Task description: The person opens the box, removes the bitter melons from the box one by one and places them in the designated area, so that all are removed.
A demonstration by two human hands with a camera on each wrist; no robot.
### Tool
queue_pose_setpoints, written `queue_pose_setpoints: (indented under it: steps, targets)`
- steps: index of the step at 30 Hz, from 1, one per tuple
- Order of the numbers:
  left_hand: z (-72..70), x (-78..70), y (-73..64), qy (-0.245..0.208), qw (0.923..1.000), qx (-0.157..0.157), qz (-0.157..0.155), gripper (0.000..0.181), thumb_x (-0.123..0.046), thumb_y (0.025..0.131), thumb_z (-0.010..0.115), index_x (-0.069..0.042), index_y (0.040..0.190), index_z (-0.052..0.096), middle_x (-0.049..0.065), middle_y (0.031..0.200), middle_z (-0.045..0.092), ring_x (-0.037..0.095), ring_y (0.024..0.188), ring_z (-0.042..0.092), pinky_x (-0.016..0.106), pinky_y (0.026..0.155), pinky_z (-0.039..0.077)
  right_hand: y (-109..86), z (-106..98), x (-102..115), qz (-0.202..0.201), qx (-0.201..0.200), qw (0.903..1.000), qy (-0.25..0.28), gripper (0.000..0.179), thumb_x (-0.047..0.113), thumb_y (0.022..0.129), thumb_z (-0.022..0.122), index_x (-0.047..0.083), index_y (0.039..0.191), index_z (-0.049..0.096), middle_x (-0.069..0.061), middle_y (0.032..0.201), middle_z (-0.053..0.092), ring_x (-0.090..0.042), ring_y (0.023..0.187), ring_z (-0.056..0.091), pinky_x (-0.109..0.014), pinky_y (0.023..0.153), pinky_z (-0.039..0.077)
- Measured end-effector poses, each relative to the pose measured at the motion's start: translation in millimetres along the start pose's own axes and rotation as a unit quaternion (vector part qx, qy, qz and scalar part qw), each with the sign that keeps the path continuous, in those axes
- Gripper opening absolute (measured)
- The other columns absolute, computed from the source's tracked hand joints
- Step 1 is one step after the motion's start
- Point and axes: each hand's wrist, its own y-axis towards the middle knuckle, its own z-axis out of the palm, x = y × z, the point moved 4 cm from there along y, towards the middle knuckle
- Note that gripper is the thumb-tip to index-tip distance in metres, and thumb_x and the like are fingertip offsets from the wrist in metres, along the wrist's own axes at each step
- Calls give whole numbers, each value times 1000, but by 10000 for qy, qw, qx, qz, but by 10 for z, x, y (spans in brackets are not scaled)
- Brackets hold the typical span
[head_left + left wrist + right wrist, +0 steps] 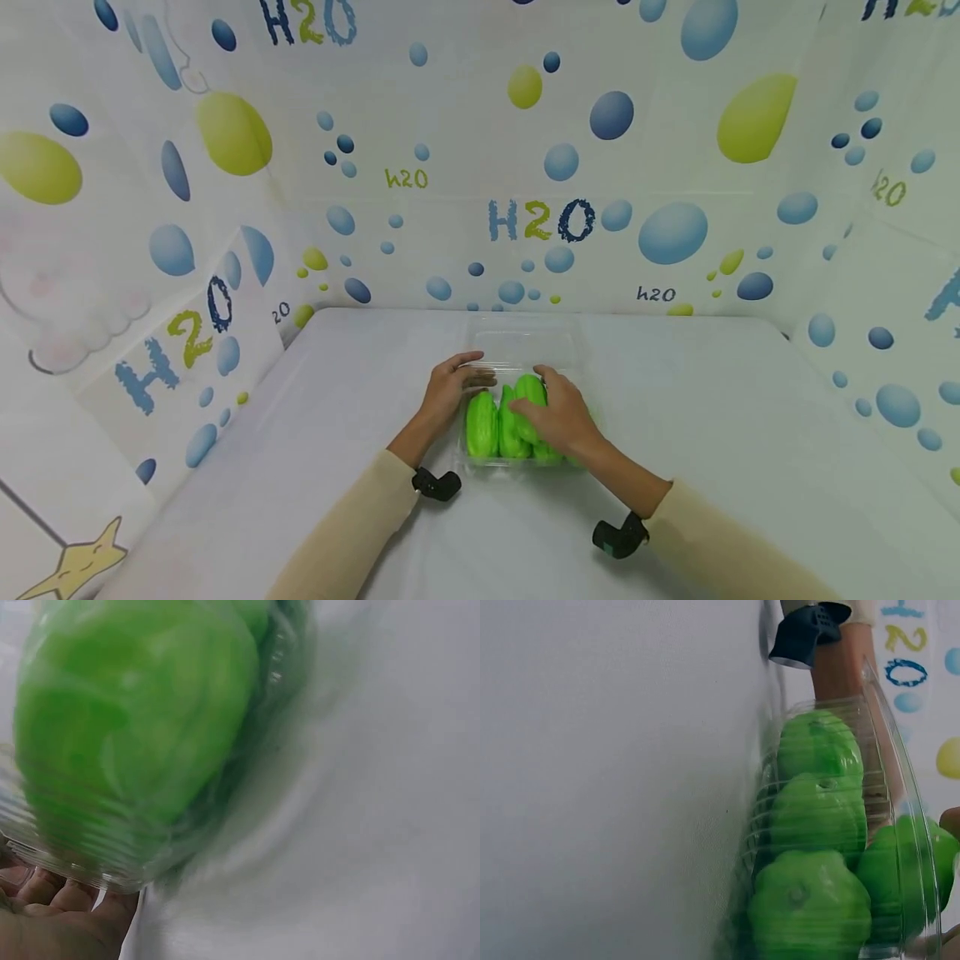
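A clear plastic box on the white table holds several bright green, ribbed, elongated gourds. My right hand grips one green gourd between thumb and fingers, over the others in the box. In the right wrist view, this gourd leans higher than the row of gourds behind the clear wall. At the box's left side, my left hand holds the rim, its fingers reaching over the edge. The left wrist view shows these fingers bent against the rim, below a gourd.
The box's clear lid stands open at the far side. White cloth covers the table, and a printed curtain hangs around its back and sides. Dark wrist cameras sit on both forearms.
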Motion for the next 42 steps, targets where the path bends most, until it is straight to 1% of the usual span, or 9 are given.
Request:
queue_pose_setpoints:
  steps: [8,14,22,26,29,32,35,37,42]
  targets:
    - [16,-1,-1,92,9999,-67,38,39,-10,106,43,3,142,52,24,118,71,37,109,70,47,99,54,-38,80,74,-367,-65,9970,-685,81,35,87,73,4,154,40,-21,152,47,-42,135,49,-62,106,43]
    - [15,-19,-20,-6,9999,-128,-17,39,-9,106,43,3,143,51,25,118,70,32,105,72,45,97,55,-67,114,81,-460,15,9946,-927,78,24,85,70,3,154,39,-22,152,44,-43,132,51,-60,103,46]
    - [-1,-12,-4,-195,9997,-175,-16,39,-7,106,43,5,142,52,26,117,70,33,105,72,44,96,56,-82,111,102,-522,-93,9966,-633,75,17,85,64,2,154,37,-23,153,42,-41,130,52,-58,101,47]
    - [-10,-12,-12,-189,9996,-210,-21,38,-8,106,43,2,141,53,26,117,70,35,107,71,44,96,56,-76,101,111,-498,-275,9974,-454,75,17,85,62,4,154,37,-18,151,45,-30,113,57,-48,92,51]
    - [-24,-17,-26,-171,9995,-276,-10,37,-9,107,43,-1,140,55,25,116,71,35,106,71,44,95,57,-64,91,123,-527,-409,9974,-262,73,18,85,61,3,153,38,-17,148,47,-27,104,56,-45,87,51]
    - [-46,-12,-33,-162,9993,-330,0,36,-8,107,43,-1,139,56,23,115,72,32,103,72,44,94,57,-51,74,134,-577,-501,9970,-106,72,19,87,62,2,153,38,-18,149,48,-30,115,57,-49,94,51]
    - [-68,-12,-27,-164,9994,-307,-13,37,-7,106,42,1,141,54,21,112,73,29,101,73,43,94,58,-33,43,130,-615,-630,9961,24,70,18,88,63,0,152,39,-19,146,50,-32,118,56,-51,96,49]
    - [-82,-22,-22,-164,9995,-284,-20,38,-6,106,42,2,142,53,20,112,73,29,101,73,43,94,58,-12,14,115,-611,-737,9954,81,69,18,89,64,0,152,40,-18,141,54,-30,112,58,-48,91,51]
    - [-125,-38,-5,-151,9996,-224,-5,39,-6,106,42,4,143,51,21,113,73,33,105,72,45,96,56,28,-76,75,-514,-897,9939,377,68,19,91,64,3,152,39,-13,119,62,-22,84,56,-35,69,51]
